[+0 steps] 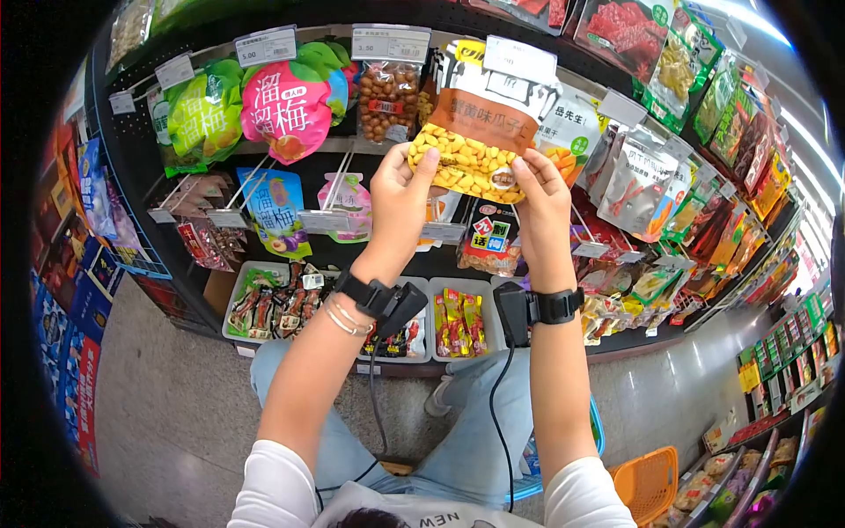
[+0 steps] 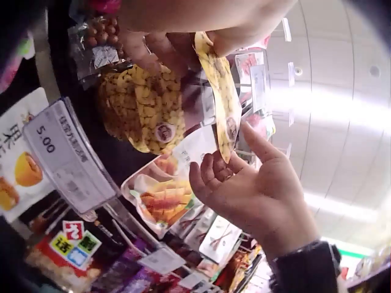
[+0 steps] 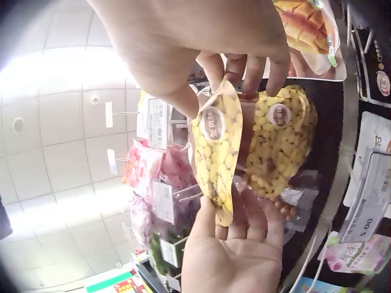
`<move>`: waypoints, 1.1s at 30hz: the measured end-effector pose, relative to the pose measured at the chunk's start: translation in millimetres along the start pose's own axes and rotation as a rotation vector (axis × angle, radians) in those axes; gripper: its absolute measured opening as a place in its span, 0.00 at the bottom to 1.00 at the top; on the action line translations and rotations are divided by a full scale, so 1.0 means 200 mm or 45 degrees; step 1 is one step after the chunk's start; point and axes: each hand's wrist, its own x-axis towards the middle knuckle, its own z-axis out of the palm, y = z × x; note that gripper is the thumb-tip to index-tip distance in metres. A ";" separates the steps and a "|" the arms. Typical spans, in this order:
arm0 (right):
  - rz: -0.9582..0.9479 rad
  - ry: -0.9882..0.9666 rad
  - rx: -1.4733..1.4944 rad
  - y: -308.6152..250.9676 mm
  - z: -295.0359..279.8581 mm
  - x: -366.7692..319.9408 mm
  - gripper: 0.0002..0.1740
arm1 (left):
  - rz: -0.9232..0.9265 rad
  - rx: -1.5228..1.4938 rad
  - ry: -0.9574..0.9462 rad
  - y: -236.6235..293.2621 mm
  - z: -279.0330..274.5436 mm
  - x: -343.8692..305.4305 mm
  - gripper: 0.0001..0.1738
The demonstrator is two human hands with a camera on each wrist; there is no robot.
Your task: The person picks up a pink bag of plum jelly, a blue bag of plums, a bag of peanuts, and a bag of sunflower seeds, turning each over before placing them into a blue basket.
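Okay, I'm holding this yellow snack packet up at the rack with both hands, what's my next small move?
Probably ease the yellow packet level, straight toward you: left hand and right hand pinch its lower corners, its top sits behind the price tag, and a matching packet hangs close behind.

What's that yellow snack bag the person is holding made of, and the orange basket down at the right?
The snack bag looks like thin, glossy plastic film: it catches the light, curves where it is gripped, and has pictures printed on it. The orange basket seems to be rigid moulded plastic with a duller finish, going by its even colour and the lattice of holes in its wall.
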 end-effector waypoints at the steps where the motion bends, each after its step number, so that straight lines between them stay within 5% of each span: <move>1: 0.000 -0.012 0.054 -0.02 0.01 -0.03 0.18 | -0.022 -0.023 -0.011 0.03 0.01 -0.03 0.13; 8: 0.267 -0.101 0.139 0.00 -0.02 -0.36 0.22 | -0.429 -0.015 -0.147 -0.02 -0.18 -0.32 0.11; 13: 0.493 -0.128 -0.028 0.22 -0.13 -0.68 0.24 | -0.700 0.129 -0.359 -0.15 -0.40 -0.56 0.20; 20: 0.944 0.064 0.030 0.59 -0.22 -1.12 0.14 | -1.121 0.215 -0.223 -0.42 -0.64 -0.93 0.16; 26: 1.202 0.378 0.241 0.85 -0.32 -1.51 0.13 | -1.228 0.279 -0.047 -0.62 -0.77 -1.28 0.14; 33: 1.147 0.138 0.083 0.82 -0.34 -1.45 0.18 | -1.143 0.251 0.014 -0.63 -0.78 -1.21 0.16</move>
